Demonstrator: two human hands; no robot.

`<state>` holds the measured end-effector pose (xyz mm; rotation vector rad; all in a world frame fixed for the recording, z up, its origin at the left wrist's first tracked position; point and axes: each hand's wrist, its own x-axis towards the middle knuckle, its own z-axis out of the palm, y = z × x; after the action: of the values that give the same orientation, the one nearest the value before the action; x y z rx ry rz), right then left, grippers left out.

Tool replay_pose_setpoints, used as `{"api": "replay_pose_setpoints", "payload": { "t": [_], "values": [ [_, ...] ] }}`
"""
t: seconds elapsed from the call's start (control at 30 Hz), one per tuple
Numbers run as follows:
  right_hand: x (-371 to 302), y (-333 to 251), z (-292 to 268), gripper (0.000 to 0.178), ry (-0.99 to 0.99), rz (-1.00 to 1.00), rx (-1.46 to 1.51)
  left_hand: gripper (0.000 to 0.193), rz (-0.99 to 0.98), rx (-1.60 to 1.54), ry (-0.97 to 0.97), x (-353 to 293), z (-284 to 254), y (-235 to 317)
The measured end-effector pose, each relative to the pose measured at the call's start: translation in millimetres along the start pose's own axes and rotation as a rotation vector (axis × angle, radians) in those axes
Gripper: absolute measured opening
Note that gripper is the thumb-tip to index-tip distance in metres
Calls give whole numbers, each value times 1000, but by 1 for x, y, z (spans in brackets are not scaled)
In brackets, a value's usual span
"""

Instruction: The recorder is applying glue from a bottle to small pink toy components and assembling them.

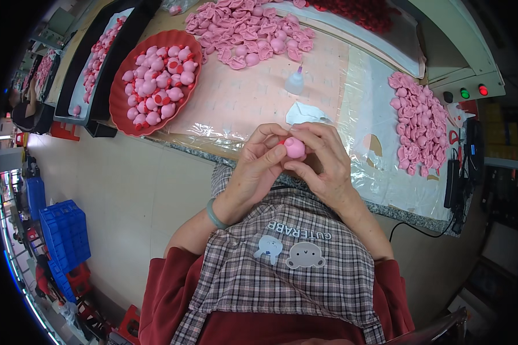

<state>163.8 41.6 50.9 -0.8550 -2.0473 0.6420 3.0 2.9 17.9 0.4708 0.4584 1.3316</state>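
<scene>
Just beyond the table's near edge, in front of my apron, a small round pink toy figure (294, 148) with a bit of red on it is pinched between both hands. My left hand (255, 167) grips its left side with thumb and fingers. My right hand (329, 161) closes around the other side, its fingers curled over the top. A folded white cloth or paper (306, 114) lies right behind the hands. Farther back stands a small white squeeze bottle (294, 83) with a purple tip. To the left, a red scalloped basin (117, 110) holds many similar pink-and-red figures.
Loose pink pieces (242, 34) are heaped at the back of the table, and another pink heap (419, 126) lies at the right. A machine housing (463, 69) with lit buttons overhangs the right rear. A black tray (69, 80) stands beyond the basin; blue crates (66, 236) sit on the floor.
</scene>
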Motion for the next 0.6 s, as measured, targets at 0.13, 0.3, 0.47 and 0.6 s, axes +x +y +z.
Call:
{"api": "replay_pose_setpoints", "payload": {
  "t": [0.13, 0.3, 0.47, 0.6],
  "values": [
    [-3, 3, 3, 46, -6, 19, 7, 26, -31, -70, 10, -3, -3, -5],
    [-1, 1, -1, 45, -72, -74, -90, 20, 25, 78, 35, -5, -5, -8],
    [-1, 2, 0, 43, -82, -115, -109, 17, 16, 56, 48, -5, -10, -11],
    [0, 1, -1, 42, -92, -120, -103, 15, 29, 46, 36, -6, -12, -13]
  ]
}}
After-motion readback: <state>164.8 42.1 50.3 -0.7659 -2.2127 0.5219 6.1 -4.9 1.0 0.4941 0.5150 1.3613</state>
